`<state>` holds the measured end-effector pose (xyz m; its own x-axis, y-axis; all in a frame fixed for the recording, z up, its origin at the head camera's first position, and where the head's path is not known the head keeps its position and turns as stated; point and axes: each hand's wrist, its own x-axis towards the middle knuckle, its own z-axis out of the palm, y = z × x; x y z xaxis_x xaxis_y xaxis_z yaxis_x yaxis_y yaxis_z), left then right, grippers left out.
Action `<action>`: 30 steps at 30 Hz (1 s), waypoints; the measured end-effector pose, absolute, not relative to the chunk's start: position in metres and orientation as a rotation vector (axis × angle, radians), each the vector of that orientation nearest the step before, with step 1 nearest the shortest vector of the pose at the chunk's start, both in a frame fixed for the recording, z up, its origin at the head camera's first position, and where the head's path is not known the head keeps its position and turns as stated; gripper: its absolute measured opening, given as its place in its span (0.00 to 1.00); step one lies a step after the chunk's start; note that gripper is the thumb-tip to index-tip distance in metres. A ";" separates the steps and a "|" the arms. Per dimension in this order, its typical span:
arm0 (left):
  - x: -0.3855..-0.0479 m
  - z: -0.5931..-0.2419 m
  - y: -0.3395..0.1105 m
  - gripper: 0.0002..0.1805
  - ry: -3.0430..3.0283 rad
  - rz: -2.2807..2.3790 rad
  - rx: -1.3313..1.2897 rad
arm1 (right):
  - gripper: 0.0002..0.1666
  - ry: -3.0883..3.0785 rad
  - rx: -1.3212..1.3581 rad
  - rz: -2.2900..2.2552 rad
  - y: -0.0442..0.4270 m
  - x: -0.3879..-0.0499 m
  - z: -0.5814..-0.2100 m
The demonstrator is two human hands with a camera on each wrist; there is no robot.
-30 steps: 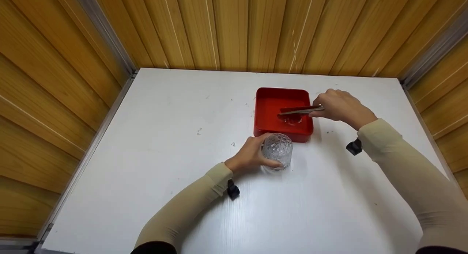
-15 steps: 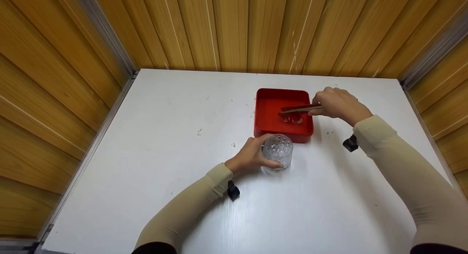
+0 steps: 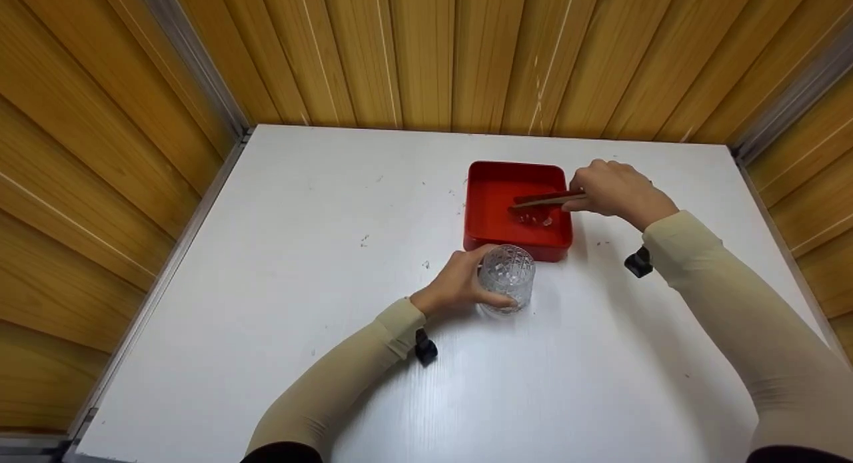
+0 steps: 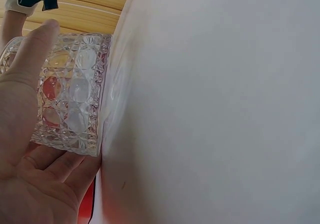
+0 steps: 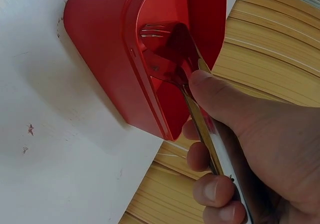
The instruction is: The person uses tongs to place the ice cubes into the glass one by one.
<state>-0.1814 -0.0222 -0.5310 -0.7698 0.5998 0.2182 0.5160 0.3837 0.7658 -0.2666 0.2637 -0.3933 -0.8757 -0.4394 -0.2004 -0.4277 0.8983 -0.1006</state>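
Note:
My left hand (image 3: 460, 280) holds a clear cut-glass tumbler (image 3: 510, 273) upright on the white table, thumb on the near side. In the left wrist view the tumbler's faceted wall (image 4: 75, 91) shows between thumb and fingers. Some clear lumps seem to lie inside it. My right hand (image 3: 616, 190) grips metal tongs (image 3: 550, 198) at the right side of a square red box (image 3: 470, 216). Their tips are down inside the box, above small clear pieces (image 3: 533, 220). A fork-like tip (image 5: 156, 31) of the tongs shows in the right wrist view; whether the tips hold anything cannot be told.
The box stands directly behind the tumbler, its front wall close to the glass. Small dark marks (image 3: 364, 240) dot the white table (image 3: 300, 263). Wood-patterned panels (image 3: 426, 56) rise behind the table and at both sides.
My right hand and the tongs have shifted very slightly up and to the left, with the tips still inside the box. My left hand and the tumbler have stayed in place.

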 end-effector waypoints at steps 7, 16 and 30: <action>-0.181 -0.532 -0.022 0.45 2.525 1.353 1.028 | 0.13 2.833 -0.647 -0.084 0.265 -0.268 -0.395; -0.182 -0.533 -0.022 0.46 2.505 1.373 1.017 | 0.13 2.834 -0.648 -0.072 0.265 -0.268 -0.396; -0.181 -0.533 -0.023 0.44 2.542 1.356 1.050 | 0.09 2.859 -0.677 -0.129 0.265 -0.266 -0.398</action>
<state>-0.1812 -0.0225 -0.5325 -0.7632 0.5998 0.2402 0.5335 0.3753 0.7579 -0.2657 0.2650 -0.3982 -0.8750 -0.4517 -0.1740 -0.4342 0.8914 -0.1301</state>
